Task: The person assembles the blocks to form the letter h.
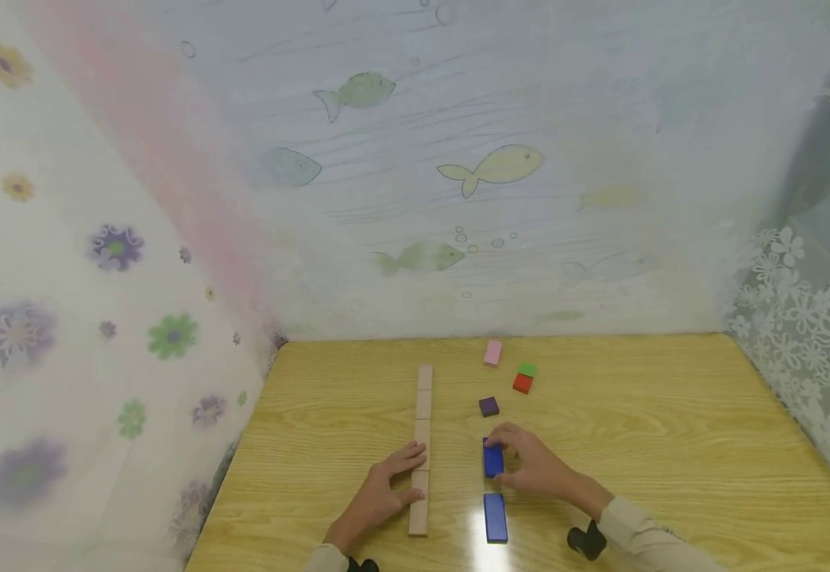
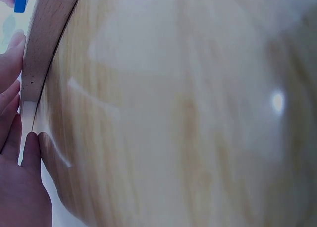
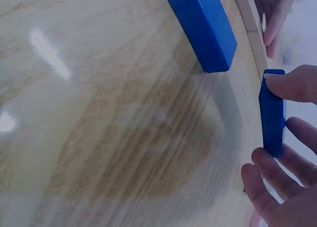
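In the head view, a straight row of plain wooden blocks (image 1: 422, 405) runs away from the front of the table. My left hand (image 1: 384, 488) rests against its near part, fingertips and thumb touching the wood; in the left wrist view its fingers look fairly straight beside the wooden block (image 2: 47, 43). My right hand (image 1: 529, 461) holds a blue block (image 1: 493, 461) at its two ends, between thumb and fingers, as the right wrist view also shows on the blue block (image 3: 272, 118). A second blue block (image 1: 496, 520) lies just nearer, apart from the held one.
Beyond the right hand lie a dark purple block (image 1: 488, 407), a red block (image 1: 523, 384) touching a green block (image 1: 526, 369), and a pink block (image 1: 492, 353). The wood-grain table (image 1: 636, 397) meets patterned curtains at the back and sides.
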Action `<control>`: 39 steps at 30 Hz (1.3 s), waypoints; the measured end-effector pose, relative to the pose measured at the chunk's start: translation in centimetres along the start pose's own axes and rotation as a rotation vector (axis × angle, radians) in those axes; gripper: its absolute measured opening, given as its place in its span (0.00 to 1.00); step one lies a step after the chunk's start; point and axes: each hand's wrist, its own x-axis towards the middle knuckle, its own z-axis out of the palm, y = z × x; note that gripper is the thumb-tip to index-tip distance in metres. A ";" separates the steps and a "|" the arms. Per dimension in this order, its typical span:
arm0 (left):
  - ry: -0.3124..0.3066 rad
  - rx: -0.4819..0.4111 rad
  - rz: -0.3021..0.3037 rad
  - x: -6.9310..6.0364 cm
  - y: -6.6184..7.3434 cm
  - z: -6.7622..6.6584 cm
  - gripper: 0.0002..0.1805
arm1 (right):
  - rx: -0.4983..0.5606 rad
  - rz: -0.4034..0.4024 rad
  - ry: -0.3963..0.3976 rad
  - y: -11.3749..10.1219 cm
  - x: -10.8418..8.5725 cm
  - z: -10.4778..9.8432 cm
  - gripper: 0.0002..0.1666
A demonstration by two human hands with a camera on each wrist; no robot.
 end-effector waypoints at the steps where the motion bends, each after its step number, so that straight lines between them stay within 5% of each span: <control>1: 0.001 0.001 0.001 0.0 0.0 0.0 0.33 | -0.003 -0.002 -0.004 0.0 -0.1 0.1 0.25; 8: 0.010 0.012 0.002 0.0 0.6 0.1 0.31 | 0.026 0.011 -0.046 0.1 -0.4 0.4 0.25; 18: -0.016 -0.017 -0.009 -0.1 4.2 -1.0 0.29 | -0.012 0.040 -0.076 0.1 -0.6 0.8 0.24; 39: 0.003 -0.037 0.003 -0.1 4.3 -1.0 0.29 | -0.056 0.009 -0.051 0.5 -1.1 1.6 0.23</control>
